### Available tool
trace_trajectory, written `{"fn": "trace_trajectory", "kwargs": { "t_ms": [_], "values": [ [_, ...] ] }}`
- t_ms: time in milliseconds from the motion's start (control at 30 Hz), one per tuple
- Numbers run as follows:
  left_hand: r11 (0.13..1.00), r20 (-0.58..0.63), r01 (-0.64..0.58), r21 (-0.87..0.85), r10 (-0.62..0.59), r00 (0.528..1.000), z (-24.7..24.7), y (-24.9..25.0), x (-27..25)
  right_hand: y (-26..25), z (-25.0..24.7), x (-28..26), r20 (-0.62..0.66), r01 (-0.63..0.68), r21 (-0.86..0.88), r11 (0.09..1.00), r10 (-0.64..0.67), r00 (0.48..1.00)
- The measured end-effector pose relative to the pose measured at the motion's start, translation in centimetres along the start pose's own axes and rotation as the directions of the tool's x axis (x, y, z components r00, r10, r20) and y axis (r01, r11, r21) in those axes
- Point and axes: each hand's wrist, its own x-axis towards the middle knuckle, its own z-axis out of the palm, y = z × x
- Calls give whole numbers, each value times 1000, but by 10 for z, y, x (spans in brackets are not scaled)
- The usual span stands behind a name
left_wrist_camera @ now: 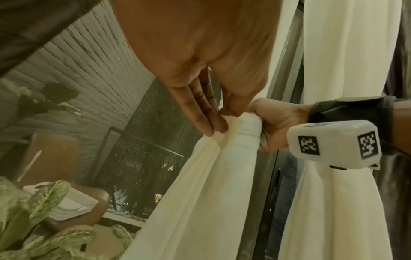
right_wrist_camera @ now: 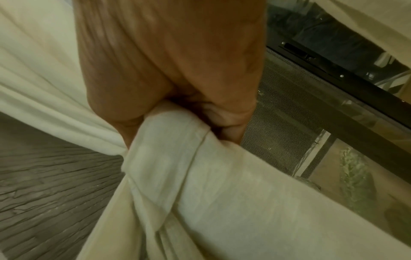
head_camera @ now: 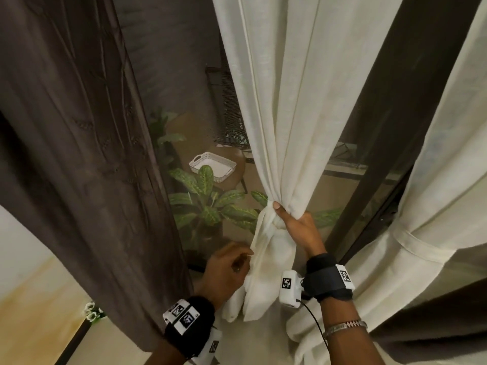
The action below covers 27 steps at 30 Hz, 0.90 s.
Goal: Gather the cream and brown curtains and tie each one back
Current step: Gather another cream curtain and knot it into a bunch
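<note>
My right hand (head_camera: 295, 227) was clamped round the gathered waist of the cream curtain (head_camera: 287, 106), fingers curled over the bunch and thumb wrapped across its front. From that grip the cloth fanned upward in pleats and fell below in a thick folded tail (head_camera: 266, 275). A cream band (left_wrist_camera: 249, 126) circled the bunch directly beside the right palm, as the left wrist view showed.

My left hand (head_camera: 226, 270) sat lower and to the left of the right hand, pinching a fold of the tail between thumb and straightened fingertips (left_wrist_camera: 213, 128), just below the band.

The brown curtain (head_camera: 79, 154) hung loose and ungathered, well to the left of the left hand. To the right of the right hand, a second cream panel (head_camera: 434, 193) was already cinched by its own tie-back (head_camera: 419, 243).

Beyond both hands, through the glass, stood a leafy plant (head_camera: 208, 201) and a white basket (head_camera: 213, 167) on a stool.
</note>
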Motion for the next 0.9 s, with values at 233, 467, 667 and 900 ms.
{"fn": "trace_trajectory", "kwargs": {
  "t_ms": [233,467,667,900],
  "values": [
    [965,310,255,-68,-222,925,0,12,17,-3,-2,-1,0,-19,-14,1000,19,1000],
    [993,336,65,-96,-29,941,1,14,33,-5,-9,-1,4,-36,-13,999,36,999],
    [965,245,-206,161,163,956,-2,19,43,-1,-12,-5,35,-49,-37,998,50,998],
    [952,213,-241,191,199,957,-2,15,71,1,-14,-8,75,-59,-57,997,63,995]
  ]
}}
